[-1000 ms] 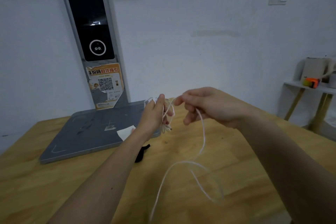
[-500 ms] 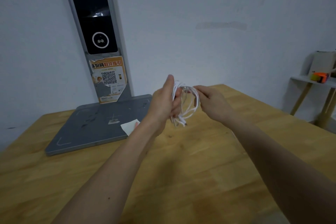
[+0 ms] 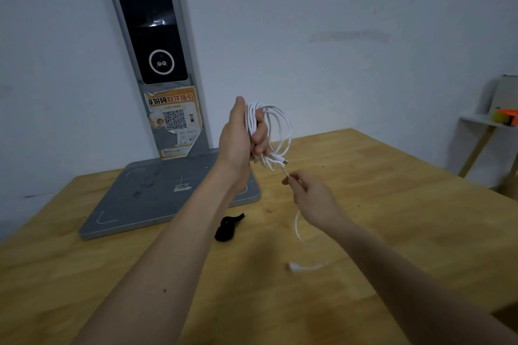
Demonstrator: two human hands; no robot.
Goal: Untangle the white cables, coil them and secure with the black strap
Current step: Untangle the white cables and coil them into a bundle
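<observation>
- White cable coil [image 3: 267,131] is gripped in the left hand [image 3: 241,134], above the worktop [image 3: 392,204].
- Loose tail [image 3: 298,228] is pinched by the right hand [image 3: 314,196], below the coil.
- Tail should be wound snugly before the black strap [image 3: 227,227], lying below the coil, is fetched.

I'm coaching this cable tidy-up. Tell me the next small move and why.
Probably wind the loose tail onto the coil. The left hand grips the coiled white cables, while the right hand pinches a strand whose end still trails onto the table. The black strap lies untouched, so strapping likely comes after.
</observation>
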